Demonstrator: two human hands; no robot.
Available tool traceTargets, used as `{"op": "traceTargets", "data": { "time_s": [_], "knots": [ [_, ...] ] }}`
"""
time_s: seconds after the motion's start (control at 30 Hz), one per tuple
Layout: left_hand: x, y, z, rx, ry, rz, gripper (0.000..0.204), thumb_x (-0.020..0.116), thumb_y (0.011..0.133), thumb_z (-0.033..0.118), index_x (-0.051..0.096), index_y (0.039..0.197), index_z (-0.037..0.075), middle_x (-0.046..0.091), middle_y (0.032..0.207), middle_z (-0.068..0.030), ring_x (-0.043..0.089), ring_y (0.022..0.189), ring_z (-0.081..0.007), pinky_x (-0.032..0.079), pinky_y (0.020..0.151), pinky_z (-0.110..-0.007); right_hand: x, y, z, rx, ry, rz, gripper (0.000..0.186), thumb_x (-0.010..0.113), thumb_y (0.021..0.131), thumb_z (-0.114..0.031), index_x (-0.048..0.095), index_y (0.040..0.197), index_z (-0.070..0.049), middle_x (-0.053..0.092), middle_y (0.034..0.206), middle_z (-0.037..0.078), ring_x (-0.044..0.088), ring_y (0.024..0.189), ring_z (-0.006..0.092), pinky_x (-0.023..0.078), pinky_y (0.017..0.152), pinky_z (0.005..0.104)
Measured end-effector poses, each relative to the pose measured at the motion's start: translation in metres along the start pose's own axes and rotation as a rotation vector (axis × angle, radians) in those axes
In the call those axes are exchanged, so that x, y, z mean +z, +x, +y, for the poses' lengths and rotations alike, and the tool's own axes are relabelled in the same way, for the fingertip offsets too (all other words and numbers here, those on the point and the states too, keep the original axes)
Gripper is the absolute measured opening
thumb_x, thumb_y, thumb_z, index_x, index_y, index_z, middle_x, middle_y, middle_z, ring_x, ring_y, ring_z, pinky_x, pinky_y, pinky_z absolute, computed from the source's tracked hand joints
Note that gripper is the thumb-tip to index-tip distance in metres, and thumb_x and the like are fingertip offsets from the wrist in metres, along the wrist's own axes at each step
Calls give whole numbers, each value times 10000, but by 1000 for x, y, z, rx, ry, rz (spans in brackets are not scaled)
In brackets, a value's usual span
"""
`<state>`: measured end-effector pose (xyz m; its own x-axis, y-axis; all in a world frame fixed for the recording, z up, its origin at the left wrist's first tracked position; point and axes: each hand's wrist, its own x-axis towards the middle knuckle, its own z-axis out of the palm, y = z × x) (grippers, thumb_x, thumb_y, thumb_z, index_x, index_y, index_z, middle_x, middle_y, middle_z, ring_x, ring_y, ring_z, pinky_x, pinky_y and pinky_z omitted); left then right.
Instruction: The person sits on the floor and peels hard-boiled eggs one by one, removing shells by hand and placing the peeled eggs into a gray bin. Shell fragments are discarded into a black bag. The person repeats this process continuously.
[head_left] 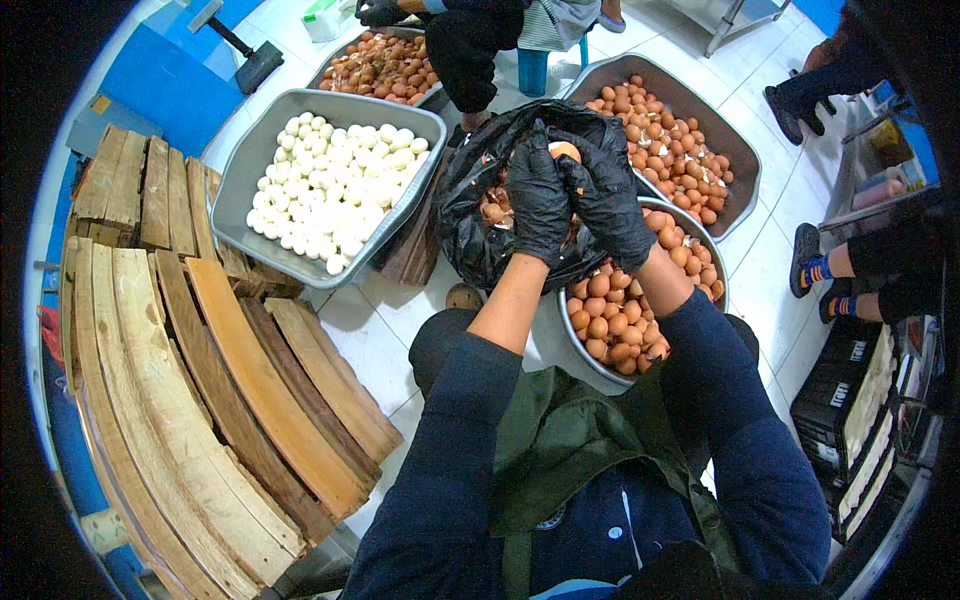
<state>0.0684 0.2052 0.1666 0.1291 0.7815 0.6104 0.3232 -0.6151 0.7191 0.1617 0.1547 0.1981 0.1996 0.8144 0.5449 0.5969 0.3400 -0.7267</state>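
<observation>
White tiled floor (380,320) is running under everything, with weathered wooden pallets (200,330) stacked well off to the left of the hands.

Step in hand, as I judge it: peeling a boiled egg. Both hands are wearing black gloves and are meeting over a black plastic bag (480,210). Left hand (538,200) and right hand (605,195) are both closed around one brown egg (565,151), fingertips pinching at its top; only a sliver of shell is showing between the gloves. The egg is sitting right between the two hands, above the bag's open mouth. Shell bits seem to be lying inside the bag just left of the left hand.

Next move probably calls for small thumb pressure to lift shell without gouging the egg, dropping bits straight down into the bag.

Counts:
- round steel bowl of brown eggs (700,262): one, directly below the right wrist, several dozen eggs, too many to count exactly
- grey rectangular tub of peeled white eggs (240,190): one, left of the hands, eggs too many to count
- steel tray of brown eggs (745,160): one, beyond and right of the right hand
- far tray of brown eggs (340,55): one, beyond the left hand, with another person's dark-gloved hand (385,12) at its far edge
- other people: parts of three or so are showing, legs and shoes at the right, exact number unclear
</observation>
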Motion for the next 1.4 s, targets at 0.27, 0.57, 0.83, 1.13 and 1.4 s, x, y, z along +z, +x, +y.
{"op": "traceTargets", "data": {
  "time_s": [0.27,0.57,0.83,1.13,1.4],
  "knots": [
    [-7,2,-8,121,97,-29,479,535,886,119,407,1335,12,568,1084,-198,582,960,-318,461,859,-390,1,-2,12,175,-30,-129,313,551,906,-228,601,1164,-58,604,1125,149,540,1057,293,391,970,380],
    [10,10,-29,-132,-229,-165,369,443,954,256,503,1213,-1,591,1046,-129,578,923,-227,480,810,-331,-10,8,13,-8,-87,-70,246,540,921,-137,612,1126,-20,617,1092,162,562,1047,288,423,935,348],
    [8,17,-11,-250,-578,-167,400,415,994,361,538,1203,42,588,1082,-80,568,960,-172,475,852,-306,-14,12,34,-83,-198,-15,243,575,818,-34,611,1059,-35,616,1043,137,592,972,291,473,876,333],
    [-7,26,3,-556,-1011,-252,387,397,998,368,518,1220,75,590,1088,-67,579,973,-165,495,840,-304,-34,30,25,238,-74,-140,341,599,855,-105,590,1186,-25,623,1161,127,595,1025,183,466,887,295],
    [-15,22,0,-195,-745,-266,223,493,893,111,559,1101,62,604,1030,-61,592,953,-179,501,831,-294,-28,35,19,-178,-232,-77,331,561,815,-194,634,1122,-93,640,1115,132,601,1025,295,424,957,389]
  ]
}}
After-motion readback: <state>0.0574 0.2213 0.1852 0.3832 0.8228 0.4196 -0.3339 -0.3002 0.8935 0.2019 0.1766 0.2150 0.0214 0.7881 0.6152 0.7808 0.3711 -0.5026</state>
